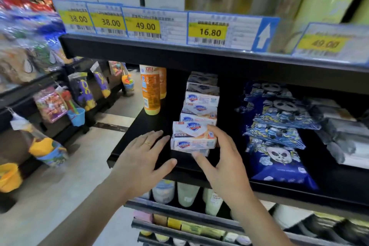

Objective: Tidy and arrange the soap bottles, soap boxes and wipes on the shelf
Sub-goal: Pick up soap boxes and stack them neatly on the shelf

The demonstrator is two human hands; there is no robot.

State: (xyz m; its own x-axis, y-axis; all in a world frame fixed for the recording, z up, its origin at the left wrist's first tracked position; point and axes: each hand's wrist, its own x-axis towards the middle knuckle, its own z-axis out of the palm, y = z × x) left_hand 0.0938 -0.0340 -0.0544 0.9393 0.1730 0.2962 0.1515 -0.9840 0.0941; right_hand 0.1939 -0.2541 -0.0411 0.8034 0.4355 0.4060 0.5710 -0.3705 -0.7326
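The front soap box point(193, 136) lies long side left to right. The right hand point(223, 166) pinches it at 3 o'clock; the left hand point(142, 158) lies flat and wide at 9. The box below is mostly hidden.

Shelf-edge tag point(75, 18), upper left of the frame: 38.00
Second tag point(109, 22), just right of it: 38.00
Third tag point(144, 25): 49.00
Fourth tag point(209, 32), upper centre: 16.80 — with a white up-arrow on blue point(264, 35) at its right end
Fifth tag point(324, 43), upper right: 49.00, blurred
Tag small print and barcodes: not legible
Soap boxes point(194, 133), centre: blue shield logo — the brand wording is too blurred to read
Orange bottle point(150, 90): red logo at top, characters unclear
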